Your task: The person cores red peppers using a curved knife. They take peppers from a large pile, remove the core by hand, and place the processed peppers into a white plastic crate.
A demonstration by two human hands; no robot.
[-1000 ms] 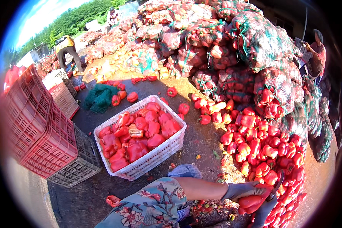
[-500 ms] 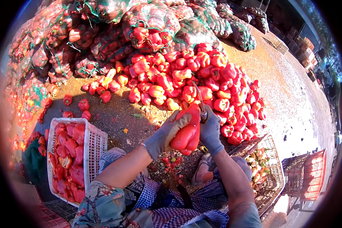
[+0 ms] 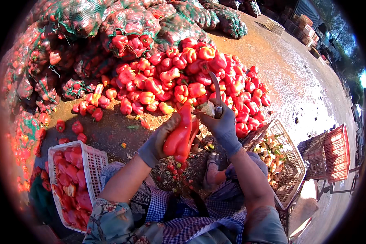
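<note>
Raised since a moment ago, the curved knife (image 3: 216,90) stands clear above the right hand (image 3: 221,127), fingers clamped round its hidden handle. Left hand (image 3: 160,141) grips the red pepper (image 3: 181,136) at centre frame; the pepper heap (image 3: 179,79) lies beyond.

A big heap of loose red peppers (image 3: 183,81) fills the far middle of the ground, with a few yellowish ones on its left edge. Behind and to the left of it, green net sacks (image 3: 122,24) stuffed with peppers are stacked high. At near left stands a white plastic crate (image 3: 95,162) filled with red pepper pieces. At near right sits a dark mesh crate (image 3: 290,162) holding pale scraps, and just right of it a red crate (image 3: 337,150). Seeds and bits (image 3: 175,171) litter the dirt ground (image 3: 297,81), which runs sunlit to the far right, where more crates (image 3: 303,20) are stacked.
</note>
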